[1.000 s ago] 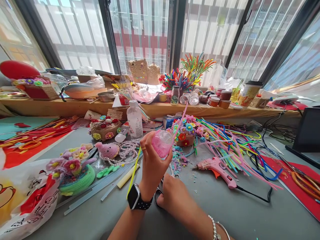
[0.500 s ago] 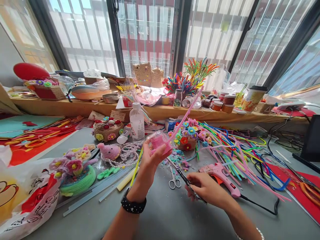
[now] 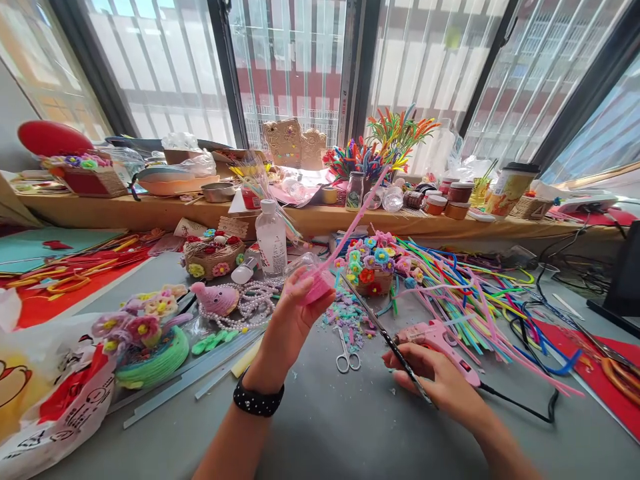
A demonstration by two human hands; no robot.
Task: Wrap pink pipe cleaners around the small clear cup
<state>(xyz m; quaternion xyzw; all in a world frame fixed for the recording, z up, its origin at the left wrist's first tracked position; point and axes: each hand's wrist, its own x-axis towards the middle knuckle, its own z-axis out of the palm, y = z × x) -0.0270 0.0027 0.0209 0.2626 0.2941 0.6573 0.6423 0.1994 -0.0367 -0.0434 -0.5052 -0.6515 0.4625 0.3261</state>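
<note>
My left hand is closed round a small clear plastic cup whose lower part is wrapped in pink pipe cleaner. The loose end of that pink pipe cleaner slants up and right, free in the air. Lower right, my right hand grips a long, slim dark tool with a silvery pointed end; its exact kind is unclear. Its point is directed up and left, apart from the cup. Small white-handled scissors lie on the table between my hands, near fluffy coloured clippings.
A pink glue gun lies beyond my right hand, its black cord trailing right. Behind it spreads a heap of pipe cleaners. A flower basket, a plastic bottle, bead strings and a green flower piece stand around.
My left hand has lowered slightly and moved left with the wrapped cup. My right hand has shifted right and turned, its fingers loosening somewhat round the dark tool. The view has shifted slightly.
</note>
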